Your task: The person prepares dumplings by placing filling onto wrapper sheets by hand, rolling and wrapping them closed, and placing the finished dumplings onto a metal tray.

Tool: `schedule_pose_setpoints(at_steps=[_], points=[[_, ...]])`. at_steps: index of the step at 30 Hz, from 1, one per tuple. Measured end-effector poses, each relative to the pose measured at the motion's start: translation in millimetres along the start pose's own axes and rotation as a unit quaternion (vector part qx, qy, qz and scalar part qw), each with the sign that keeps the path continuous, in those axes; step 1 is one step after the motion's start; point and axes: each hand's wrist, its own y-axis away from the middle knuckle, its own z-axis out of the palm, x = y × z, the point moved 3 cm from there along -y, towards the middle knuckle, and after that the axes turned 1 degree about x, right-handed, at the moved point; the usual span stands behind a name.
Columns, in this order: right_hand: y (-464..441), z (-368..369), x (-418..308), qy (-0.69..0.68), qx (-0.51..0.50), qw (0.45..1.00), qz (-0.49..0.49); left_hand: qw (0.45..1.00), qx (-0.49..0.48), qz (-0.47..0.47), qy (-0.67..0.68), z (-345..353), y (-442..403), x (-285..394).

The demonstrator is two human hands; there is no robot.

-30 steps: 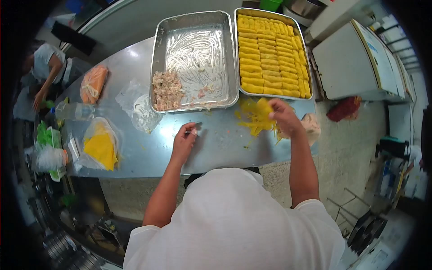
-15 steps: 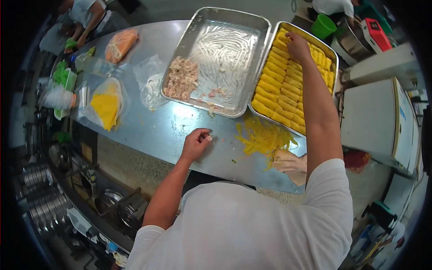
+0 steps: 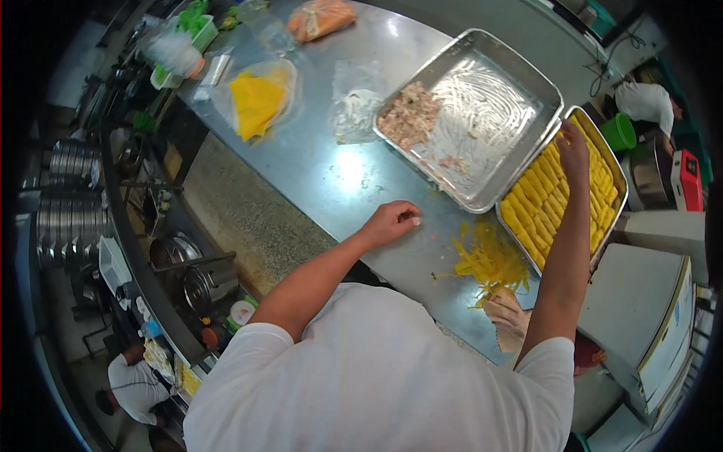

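My left hand (image 3: 392,224) hovers over the metal table, its fingers loosely curled with a gap to the thumb; nothing shows in it. My right hand (image 3: 575,151) reaches to the far part of a tray packed with yellow rolls (image 3: 553,200). Its fingers are bent down at the rolls, and what they hold, if anything, is hidden. Left of the rolls sits a large metal pan (image 3: 489,113) with a smeared bottom and a heap of pale pinkish chopped filling (image 3: 409,114) in one corner. Yellow scraps (image 3: 489,252) lie between my hands.
Flat yellow sheets (image 3: 256,102) lie on plastic at the left of the table (image 3: 301,166). Behind them are an orange bundle (image 3: 321,19) and a clear plastic bag (image 3: 358,105). A crumpled tan cloth (image 3: 506,309) lies near my right forearm. Other people work at the right and lower left.
The view has turned, so the table and trays appear shifted to the right. My right hand stays over the rolls, and my left hand stays above the table's near side.
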Motion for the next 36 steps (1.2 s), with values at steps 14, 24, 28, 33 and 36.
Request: schedule_pose_setpoints(at_steps=[14,24,28,33,36], points=[[238,107,-172,-0.263,-0.025,0.937,0.227,0.942,0.247,-0.071,-0.217,-241,-102,-39],[261,232,-306,-0.072,-0.133,0.961,0.230,0.933,0.149,0.076,-0.319,-346,-191,-54],[251,262,-329,-0.019,-0.163,0.966,0.202,0.921,0.133,0.102,-0.351,-349,-239,-32],[223,294,-345,0.007,-0.160,0.983,0.086,0.887,0.174,0.295,-0.309,-297,-210,8],[201,303,-350,0.007,-0.199,0.972,0.123,0.898,0.034,0.209,-0.385,-245,-145,-10]])
